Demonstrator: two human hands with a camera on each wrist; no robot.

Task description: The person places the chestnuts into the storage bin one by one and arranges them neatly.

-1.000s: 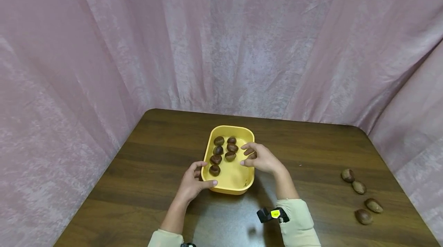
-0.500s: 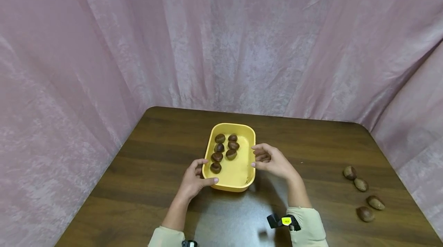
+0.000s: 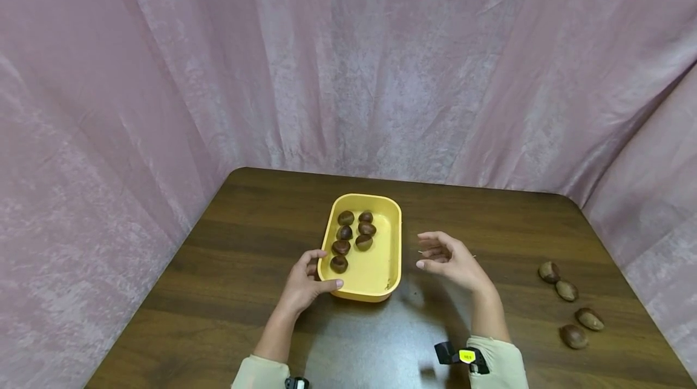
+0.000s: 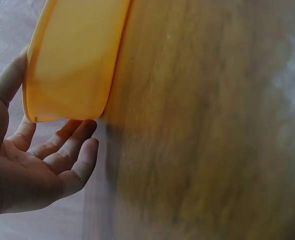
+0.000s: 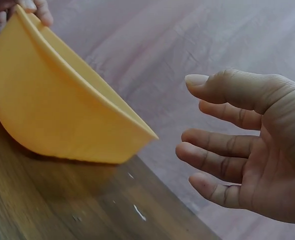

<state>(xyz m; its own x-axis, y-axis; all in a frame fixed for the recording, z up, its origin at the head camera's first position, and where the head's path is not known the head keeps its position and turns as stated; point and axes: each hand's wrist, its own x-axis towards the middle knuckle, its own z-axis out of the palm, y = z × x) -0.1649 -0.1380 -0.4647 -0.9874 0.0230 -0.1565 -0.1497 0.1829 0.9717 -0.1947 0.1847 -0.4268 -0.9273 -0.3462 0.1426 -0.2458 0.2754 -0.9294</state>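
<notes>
In the head view, a yellow rectangular plastic container (image 3: 381,259) stands at the middle of the dark wooden table. Chestnuts (image 3: 345,232) lie inside it in two rows, toward its left and middle. My left hand (image 3: 301,288) holds the near left corner, thumb on the rim and fingers along the side. The left wrist view shows those fingers (image 4: 70,152) around the container's corner (image 4: 70,75). To the right of the container, apart from it, my right hand (image 3: 451,262) hovers with fingers loosely curved. Nothing lies between its fingers in the right wrist view.
Several more chestnuts (image 3: 573,336) lie loose on the right part of the table (image 3: 234,256). Pink velvety curtains (image 3: 381,74) hang behind and at both sides. Small pale scraps (image 5: 139,212) lie on the wood near the container.
My right hand has moved from over the container's right side out to the right, past its rim. My left hand stays at the corner. The chestnuts in the rows look unmoved.
</notes>
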